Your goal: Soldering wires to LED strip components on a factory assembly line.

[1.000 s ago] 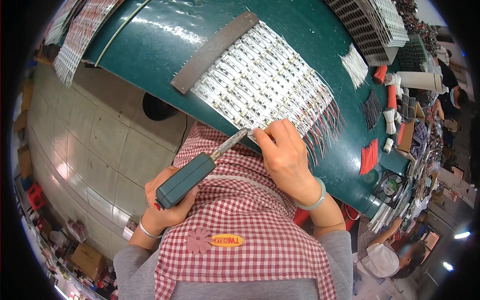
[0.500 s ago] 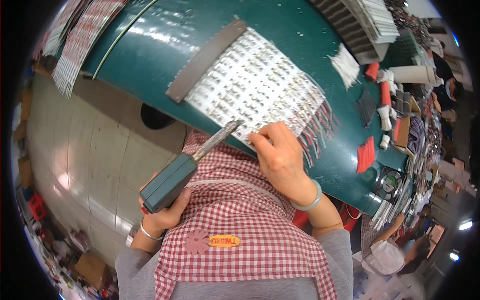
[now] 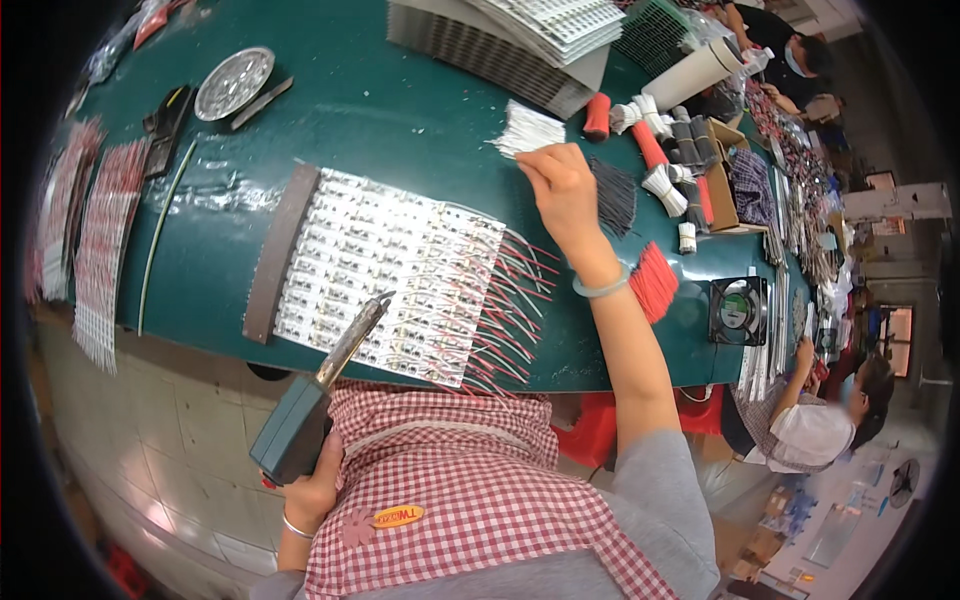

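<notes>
My left hand (image 3: 312,488) is wrapped around the dark green handle of a soldering gun (image 3: 295,425). Its metal tip hovers over or touches a white circuit board panel (image 3: 385,250) on the green table. Red and white wires (image 3: 515,305) stick out from the panel's right edge, and a brown bar (image 3: 282,255) lies along its left edge. My right hand (image 3: 568,195) reaches over the table, fingertips pinched at the lower edge of a pile of short white wires (image 3: 532,128); anything between them is too small to see. Piles of black wires (image 3: 612,195) and red wires (image 3: 654,282) lie beside that arm.
A stack of panels (image 3: 490,60) stands at the back. Wired strips (image 3: 105,240), a silver dish (image 3: 236,84) and a thin green rod (image 3: 165,235) lie leftward. Wire bundles (image 3: 652,150), a small fan (image 3: 738,310) and a cardboard box (image 3: 725,170) are rightward. Co-workers (image 3: 800,415) sit at right.
My right hand has left the panel and moved out to the white wire pile. The soldering gun stays in my left hand near the panel. The whole view has turned and shifted.
</notes>
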Demonstrator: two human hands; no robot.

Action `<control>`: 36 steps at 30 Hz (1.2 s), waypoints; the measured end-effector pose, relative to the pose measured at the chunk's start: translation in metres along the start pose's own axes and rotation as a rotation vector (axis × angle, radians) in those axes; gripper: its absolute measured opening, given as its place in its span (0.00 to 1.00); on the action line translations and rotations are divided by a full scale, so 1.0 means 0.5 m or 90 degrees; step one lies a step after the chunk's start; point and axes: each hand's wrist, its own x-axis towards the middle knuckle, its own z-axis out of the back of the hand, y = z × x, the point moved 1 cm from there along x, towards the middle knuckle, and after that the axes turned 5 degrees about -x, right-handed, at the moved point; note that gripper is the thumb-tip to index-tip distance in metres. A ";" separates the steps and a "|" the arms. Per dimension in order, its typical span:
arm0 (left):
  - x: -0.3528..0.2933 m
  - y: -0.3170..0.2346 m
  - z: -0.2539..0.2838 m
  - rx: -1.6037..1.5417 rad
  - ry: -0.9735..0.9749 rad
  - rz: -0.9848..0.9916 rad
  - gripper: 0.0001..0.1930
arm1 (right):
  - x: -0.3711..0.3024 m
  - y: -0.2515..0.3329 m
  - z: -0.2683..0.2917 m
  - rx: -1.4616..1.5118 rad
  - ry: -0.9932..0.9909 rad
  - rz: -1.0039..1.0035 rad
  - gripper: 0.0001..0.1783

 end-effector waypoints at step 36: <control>0.117 -0.089 -0.083 0.067 0.058 -0.092 0.09 | -0.109 -0.084 0.135 -0.149 0.035 -0.142 0.04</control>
